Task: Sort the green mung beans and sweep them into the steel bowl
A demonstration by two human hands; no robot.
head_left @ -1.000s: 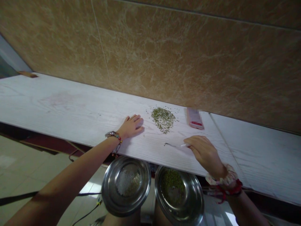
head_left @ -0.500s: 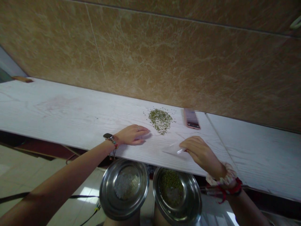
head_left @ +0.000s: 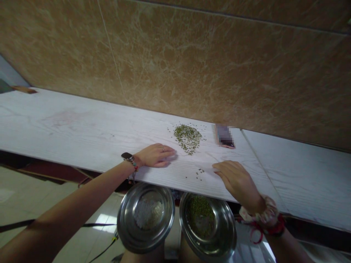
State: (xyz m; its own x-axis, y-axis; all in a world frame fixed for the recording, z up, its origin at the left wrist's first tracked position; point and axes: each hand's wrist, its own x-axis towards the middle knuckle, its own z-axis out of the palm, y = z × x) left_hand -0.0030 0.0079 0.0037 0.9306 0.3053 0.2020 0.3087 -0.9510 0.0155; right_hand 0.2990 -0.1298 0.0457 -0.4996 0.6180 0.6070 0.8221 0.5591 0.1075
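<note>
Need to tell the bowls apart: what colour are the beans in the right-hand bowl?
Green, seen best in the head view.

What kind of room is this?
Maybe a home kitchen or workroom, but I can't be sure. It has a tiled floor, a long white table with small green bean-like bits, and a metal bowl holding more green bits.

Green bean pile (head_left: 188, 138): dense, ragged edge, stray beans around it, flat on white tabletop (head_left: 90, 128). Small loose beans (head_left: 200, 171): scattered, pile's 5 o'clock. Clear sheet (head_left: 208, 166): thin, faint, outline unclear, also toward 5.
</note>
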